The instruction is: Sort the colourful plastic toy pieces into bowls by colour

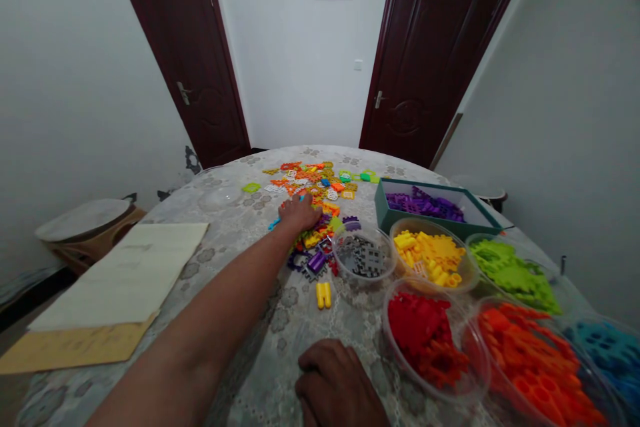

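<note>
My left hand (pixel 299 213) reaches out over a pile of mixed plastic building pieces (pixel 313 237). Its fingers are bent downward and partly hidden, and what they grip, if anything, I cannot make out. A blue piece (pixel 274 223) shows just left of the fingers. My right hand (pixel 340 383) rests near the front of the table, fingers curled in, with nothing visible in it. Between the hands lies a yellow double-tube piece (pixel 323 295). Flat pieces in orange, white, green and yellow (pixel 310 177) are spread beyond the left hand.
Clear tubs hold grey (pixel 367 257), yellow (pixel 433 257), green (pixel 515 270), red (pixel 423 333), orange (pixel 545 367) and blue pieces (pixel 607 353). Behind them a teal box (pixel 415 220) contains purple pieces. Paper sheets (pixel 125 277) lie at left on the patterned tablecloth (pixel 240 213).
</note>
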The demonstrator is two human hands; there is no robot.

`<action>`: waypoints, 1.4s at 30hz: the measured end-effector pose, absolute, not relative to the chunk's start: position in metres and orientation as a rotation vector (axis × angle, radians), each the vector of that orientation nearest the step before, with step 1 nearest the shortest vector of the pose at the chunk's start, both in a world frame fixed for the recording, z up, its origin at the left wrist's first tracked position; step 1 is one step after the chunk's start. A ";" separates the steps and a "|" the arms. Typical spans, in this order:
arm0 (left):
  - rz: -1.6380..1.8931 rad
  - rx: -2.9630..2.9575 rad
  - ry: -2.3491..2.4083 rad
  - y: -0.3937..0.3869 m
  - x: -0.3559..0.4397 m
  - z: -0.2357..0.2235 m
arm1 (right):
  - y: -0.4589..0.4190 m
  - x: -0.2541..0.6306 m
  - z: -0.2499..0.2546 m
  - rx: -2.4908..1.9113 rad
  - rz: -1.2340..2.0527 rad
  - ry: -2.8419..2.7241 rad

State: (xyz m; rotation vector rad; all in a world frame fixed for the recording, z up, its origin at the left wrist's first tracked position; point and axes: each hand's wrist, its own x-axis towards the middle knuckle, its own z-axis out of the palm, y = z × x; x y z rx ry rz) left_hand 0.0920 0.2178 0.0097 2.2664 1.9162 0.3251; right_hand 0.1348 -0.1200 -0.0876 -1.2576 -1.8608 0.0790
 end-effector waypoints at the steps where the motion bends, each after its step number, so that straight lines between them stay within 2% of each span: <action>1: 0.321 2.276 1.908 0.218 0.091 0.010 | -0.121 0.138 -0.083 -1.246 0.084 -1.877; 6: 0.310 2.268 1.928 0.223 0.088 0.012 | -0.124 0.150 -0.070 -1.261 0.150 -2.035; 12: 0.272 2.297 1.890 0.214 0.076 0.014 | -0.120 0.136 -0.088 -1.284 0.092 -1.897; 27: 0.284 2.414 1.775 0.102 0.031 0.023 | -0.125 0.151 -0.046 -1.183 0.242 -1.972; 33: 0.067 2.418 1.735 0.065 0.016 0.043 | -0.127 0.151 -0.046 -1.181 0.307 -1.962; 38: -0.002 2.387 1.720 0.072 0.012 0.069 | -0.125 0.150 -0.048 -1.163 0.280 -1.961; 42: 0.166 2.585 1.474 0.110 0.027 0.071 | -0.123 0.149 -0.051 -1.177 0.263 -1.965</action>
